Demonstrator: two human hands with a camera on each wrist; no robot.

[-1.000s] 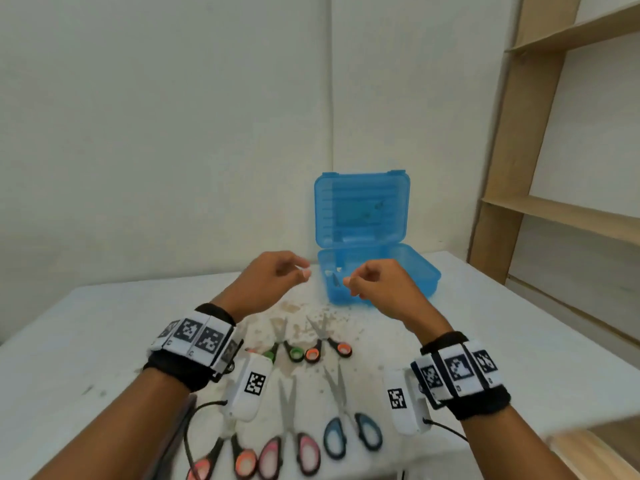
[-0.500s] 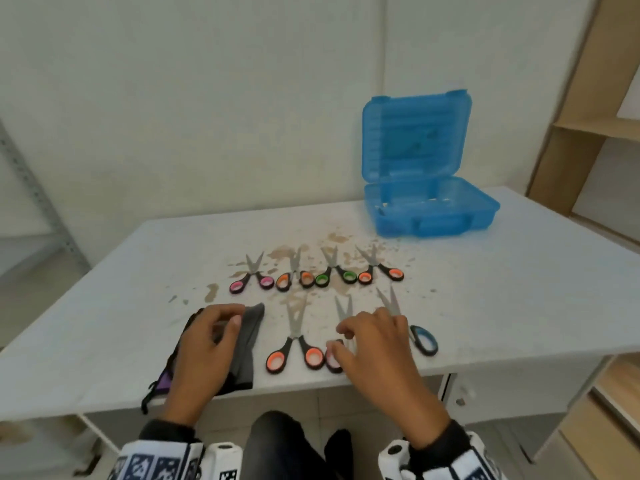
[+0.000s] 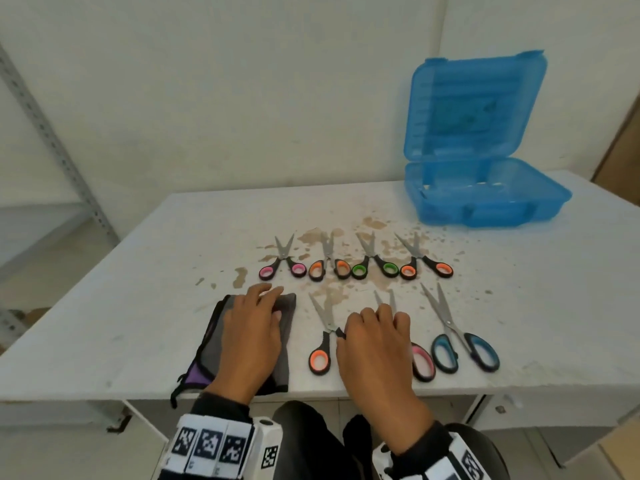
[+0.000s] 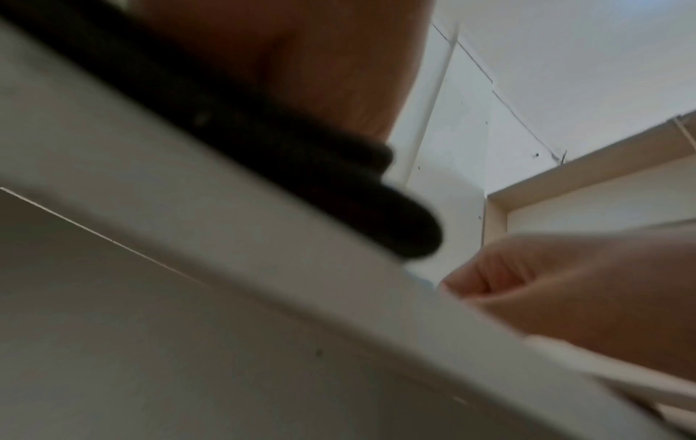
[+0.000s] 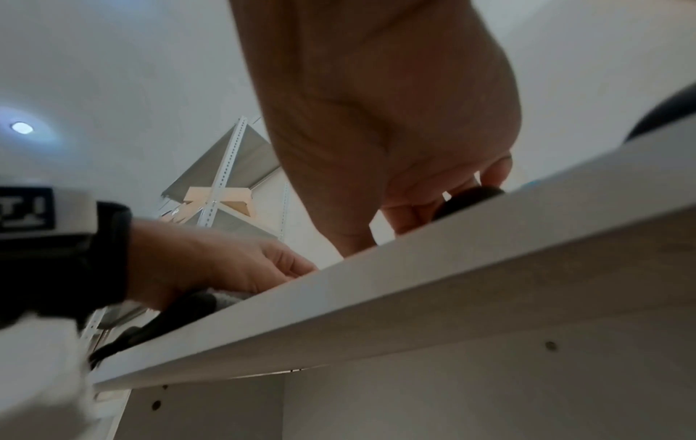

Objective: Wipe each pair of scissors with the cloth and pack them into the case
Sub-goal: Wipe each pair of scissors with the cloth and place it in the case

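My left hand (image 3: 254,320) lies flat on a grey cloth (image 3: 285,306) with a purple lining at the table's front edge. My right hand (image 3: 375,327) curls its fingers down over the pink-handled scissors (image 3: 423,363) in the front row. In the right wrist view its fingers (image 5: 406,214) close around a dark handle (image 5: 467,198). Orange-handled scissors (image 3: 320,355) lie to its left and blue-handled scissors (image 3: 457,337) to its right. Several smaller scissors (image 3: 374,263) form a back row. The blue case (image 3: 485,202) stands open at the back right.
The white table (image 3: 138,289) has brown stains around the back row of scissors. A metal rack (image 3: 52,140) stands at the left and a wooden shelf (image 3: 620,140) at the right. My legs are below the table's front edge.
Both hands came down from in front of the case to the front of the table. The left settled on the cloth and the right on the pink-handled scissors.
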